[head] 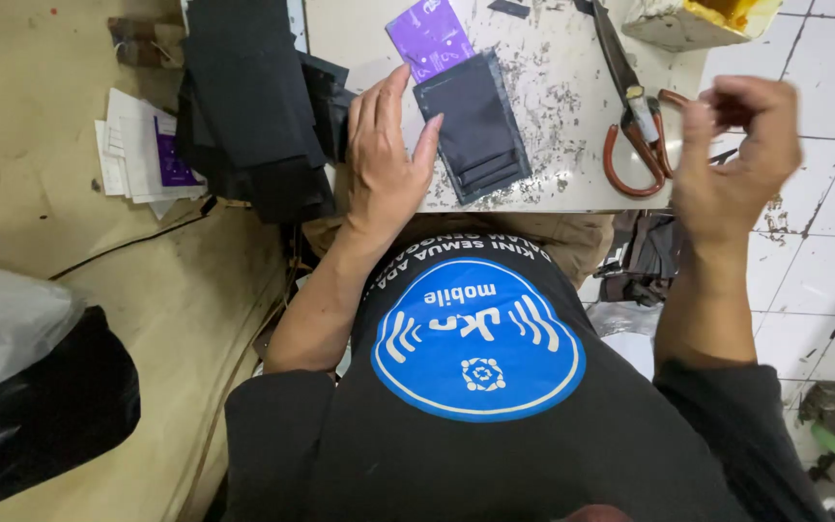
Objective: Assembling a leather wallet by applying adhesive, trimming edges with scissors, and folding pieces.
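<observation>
My left hand lies flat on the white worktop, fingers spread, its fingertips touching the left edge of a black stitched wallet piece. A purple card lies just beyond that piece. My right hand is raised off the worktop's right edge, fingers curled and pinched together; whether it holds anything I cannot tell. Large scissors with brown handles lie on the worktop just left of my right hand.
A stack of black material pieces sits left of my left hand. White and purple cards lie on the tan floor further left. A stained container stands at the worktop's far right. White floor tiles lie to the right.
</observation>
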